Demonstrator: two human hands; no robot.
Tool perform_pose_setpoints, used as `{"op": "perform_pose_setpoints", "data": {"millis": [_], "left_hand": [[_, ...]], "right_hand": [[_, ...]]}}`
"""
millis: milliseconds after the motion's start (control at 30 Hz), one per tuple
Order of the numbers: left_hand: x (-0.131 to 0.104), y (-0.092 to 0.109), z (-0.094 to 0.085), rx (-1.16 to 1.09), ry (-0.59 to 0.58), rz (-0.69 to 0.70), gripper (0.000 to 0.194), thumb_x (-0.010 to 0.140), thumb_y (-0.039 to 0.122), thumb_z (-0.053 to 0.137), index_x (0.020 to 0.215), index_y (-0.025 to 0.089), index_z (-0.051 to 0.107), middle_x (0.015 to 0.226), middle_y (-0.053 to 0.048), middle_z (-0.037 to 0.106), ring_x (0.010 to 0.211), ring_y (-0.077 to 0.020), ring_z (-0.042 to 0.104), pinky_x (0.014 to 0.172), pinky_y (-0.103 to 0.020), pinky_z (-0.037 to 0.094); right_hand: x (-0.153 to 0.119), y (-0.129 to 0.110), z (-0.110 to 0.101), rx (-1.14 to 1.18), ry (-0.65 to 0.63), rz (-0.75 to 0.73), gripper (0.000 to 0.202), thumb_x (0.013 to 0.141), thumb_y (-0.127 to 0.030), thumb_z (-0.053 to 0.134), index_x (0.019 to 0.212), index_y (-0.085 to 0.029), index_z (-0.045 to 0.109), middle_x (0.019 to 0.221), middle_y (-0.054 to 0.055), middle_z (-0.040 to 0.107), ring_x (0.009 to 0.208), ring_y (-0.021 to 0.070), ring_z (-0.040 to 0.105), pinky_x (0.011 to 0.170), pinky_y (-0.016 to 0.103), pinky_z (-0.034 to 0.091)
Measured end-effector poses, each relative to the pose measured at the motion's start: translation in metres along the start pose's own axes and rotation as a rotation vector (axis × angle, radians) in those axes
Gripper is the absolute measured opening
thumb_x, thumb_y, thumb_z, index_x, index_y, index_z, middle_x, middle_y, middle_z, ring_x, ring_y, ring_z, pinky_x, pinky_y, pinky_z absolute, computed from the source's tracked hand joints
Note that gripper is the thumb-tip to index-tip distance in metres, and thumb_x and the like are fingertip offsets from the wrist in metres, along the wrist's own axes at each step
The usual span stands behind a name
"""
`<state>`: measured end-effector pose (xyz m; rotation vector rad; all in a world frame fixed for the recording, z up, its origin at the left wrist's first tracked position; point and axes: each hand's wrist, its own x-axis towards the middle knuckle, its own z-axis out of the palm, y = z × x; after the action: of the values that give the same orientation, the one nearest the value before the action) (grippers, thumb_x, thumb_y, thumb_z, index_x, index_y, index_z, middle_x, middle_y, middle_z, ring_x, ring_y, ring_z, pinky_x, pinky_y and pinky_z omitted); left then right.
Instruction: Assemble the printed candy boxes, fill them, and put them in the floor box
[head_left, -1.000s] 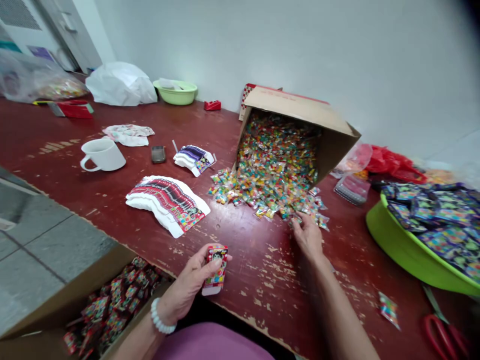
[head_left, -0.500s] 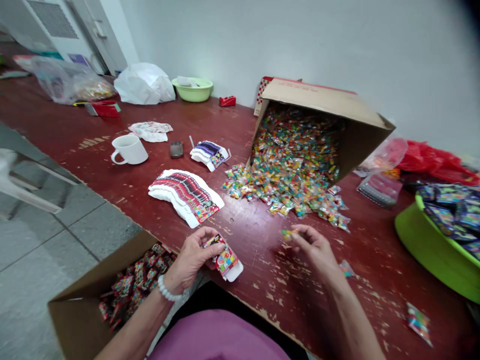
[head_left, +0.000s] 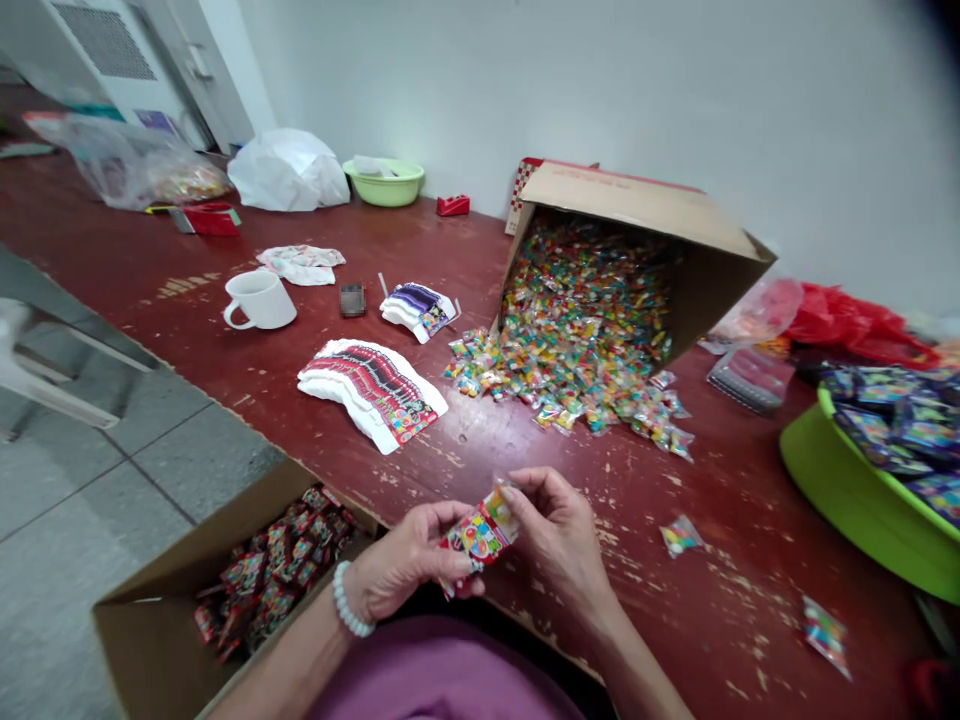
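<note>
My left hand (head_left: 424, 555), with a beaded bracelet at the wrist, grips a small red printed candy box (head_left: 480, 535) near the table's front edge. Between the thumb and fingers of my right hand (head_left: 559, 530) is a clear candy packet (head_left: 500, 508), right at the box's upper end. Part of the packet is hidden by my thumb; how far it sits inside the box I cannot tell. Beyond my hands lies a fanned stack of flat red boxes (head_left: 375, 390). A large tipped carton (head_left: 645, 205) spills many candy packets (head_left: 585, 350) onto the table.
Below the table edge at left, a carton (head_left: 142, 640) holds filled red boxes. A green basin (head_left: 840, 490) of dark packets stands at right. Two loose packets (head_left: 681, 536) lie nearer. A white mug (head_left: 259, 300) and purple flat boxes (head_left: 420, 308) stand farther back.
My right hand has moved left with the candy packet, up to the box. My left hand has shifted slightly right and down, turning the box's end up toward the right hand.
</note>
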<state>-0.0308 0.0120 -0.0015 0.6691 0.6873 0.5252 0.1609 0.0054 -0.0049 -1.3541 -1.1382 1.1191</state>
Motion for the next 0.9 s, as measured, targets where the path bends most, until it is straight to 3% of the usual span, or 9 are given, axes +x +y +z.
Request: {"op": "perform_pose_setpoints", "data": {"millis": [100, 233, 333, 433, 500, 567, 700, 800, 900], "left_hand": [[0.003, -0.004, 0.004, 0.034, -0.116, -0.043, 0.051, 0.067, 0.019, 0.082, 0.112, 0.016, 0.058, 0.086, -0.004, 0.067, 0.064, -0.0172, 0.070, 0.058, -0.025, 0.056], [0.007, -0.001, 0.007, 0.066, -0.090, 0.052, 0.042, 0.076, 0.019, 0.072, 0.113, 0.019, 0.053, 0.098, -0.007, 0.068, 0.061, -0.0141, 0.069, 0.056, -0.023, 0.053], [0.007, 0.003, 0.007, 0.058, -0.043, 0.111, 0.043, 0.075, 0.015, 0.069, 0.114, 0.020, 0.053, 0.093, -0.005, 0.068, 0.061, -0.0138, 0.068, 0.056, -0.022, 0.051], [0.007, 0.008, 0.008, -0.018, 0.067, 0.145, 0.042, 0.079, 0.022, 0.069, 0.118, 0.019, 0.054, 0.084, -0.003, 0.068, 0.056, -0.0144, 0.066, 0.053, -0.024, 0.050], [0.008, 0.011, 0.009, -0.127, 0.122, 0.104, 0.038, 0.086, 0.041, 0.062, 0.114, 0.016, 0.057, 0.078, -0.005, 0.069, 0.051, -0.0161, 0.065, 0.050, -0.026, 0.050], [0.010, 0.012, 0.010, -0.260, 0.150, 0.042, 0.046, 0.090, 0.055, 0.052, 0.108, 0.013, 0.062, 0.072, -0.007, 0.070, 0.049, -0.0178, 0.064, 0.048, -0.028, 0.052], [0.014, 0.008, 0.012, -0.400, 0.243, 0.017, 0.035, 0.090, 0.044, 0.056, 0.099, 0.012, 0.065, 0.068, -0.006, 0.071, 0.049, -0.0168, 0.065, 0.045, -0.027, 0.053], [0.015, 0.000, 0.011, -0.397, 0.352, 0.008, 0.026, 0.085, 0.037, 0.060, 0.088, 0.012, 0.065, 0.063, -0.005, 0.070, 0.044, -0.0161, 0.062, 0.042, -0.026, 0.051], [0.014, -0.007, 0.010, -0.353, 0.392, -0.010, 0.026, 0.082, 0.039, 0.061, 0.080, 0.013, 0.063, 0.057, -0.005, 0.067, 0.037, -0.0158, 0.058, 0.035, -0.025, 0.047]], "right_hand": [[-0.001, -0.009, 0.005, -0.071, -0.005, -0.008, 0.020, 0.084, -0.038, 0.069, 0.085, -0.018, 0.066, 0.072, 0.001, 0.067, 0.063, 0.0151, 0.060, 0.059, 0.026, 0.048], [0.000, -0.015, 0.005, -0.240, -0.002, -0.100, 0.019, 0.086, -0.038, 0.066, 0.080, -0.021, 0.069, 0.072, 0.002, 0.065, 0.064, 0.0175, 0.060, 0.062, 0.030, 0.049], [-0.002, -0.019, 0.000, -0.369, -0.129, -0.288, 0.014, 0.089, -0.034, 0.063, 0.085, -0.026, 0.074, 0.100, 0.006, 0.066, 0.097, 0.0242, 0.060, 0.088, 0.039, 0.048], [-0.007, -0.018, -0.001, -0.307, -0.127, -0.282, 0.020, 0.091, -0.034, 0.060, 0.107, -0.030, 0.071, 0.127, 0.008, 0.055, 0.117, 0.0259, 0.053, 0.098, 0.041, 0.044], [-0.010, -0.011, 0.003, -0.225, -0.009, -0.239, 0.026, 0.087, -0.035, 0.065, 0.113, -0.028, 0.066, 0.128, 0.009, 0.052, 0.112, 0.0249, 0.055, 0.094, 0.039, 0.047], [-0.013, -0.002, 0.011, -0.153, 0.039, -0.207, 0.026, 0.083, -0.033, 0.070, 0.108, -0.026, 0.066, 0.121, 0.009, 0.054, 0.101, 0.0228, 0.058, 0.086, 0.036, 0.051], [-0.017, 0.010, 0.025, -0.033, -0.041, -0.201, 0.012, 0.085, -0.031, 0.067, 0.095, -0.025, 0.070, 0.108, 0.008, 0.057, 0.089, 0.0201, 0.061, 0.072, 0.030, 0.054], [-0.017, 0.008, 0.026, -0.073, -0.078, -0.237, 0.011, 0.088, -0.031, 0.064, 0.089, -0.024, 0.073, 0.100, 0.007, 0.060, 0.086, 0.0196, 0.063, 0.072, 0.029, 0.053], [-0.012, 0.004, 0.022, -0.054, -0.191, -0.164, 0.015, 0.085, -0.034, 0.068, 0.078, -0.022, 0.073, 0.097, 0.007, 0.061, 0.085, 0.0193, 0.062, 0.073, 0.028, 0.052]]}}
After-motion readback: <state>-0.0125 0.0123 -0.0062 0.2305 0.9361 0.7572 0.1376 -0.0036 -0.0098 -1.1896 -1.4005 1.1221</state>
